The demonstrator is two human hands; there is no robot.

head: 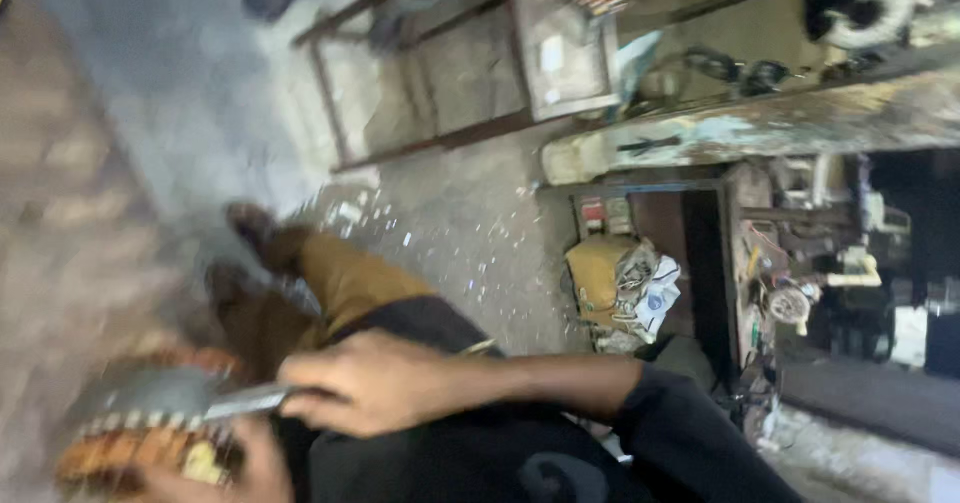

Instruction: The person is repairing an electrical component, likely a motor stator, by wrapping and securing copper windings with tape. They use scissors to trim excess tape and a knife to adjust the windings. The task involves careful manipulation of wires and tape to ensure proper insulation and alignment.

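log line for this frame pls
right hand: grips flat metal tool | left hand: steadies copper-wound stator | blurred

Two bare hands are seen: a right hand (375, 383) and a left hand (245, 468). One flat grey metal blade (245, 400) is counted, and one round motor stator with copper-coloured windings (140, 428). One rusty metal frame stand (420, 63) is seen on the floor, one worn, paint-chipped counter (760, 128), and one crumpled white bag (645, 288).
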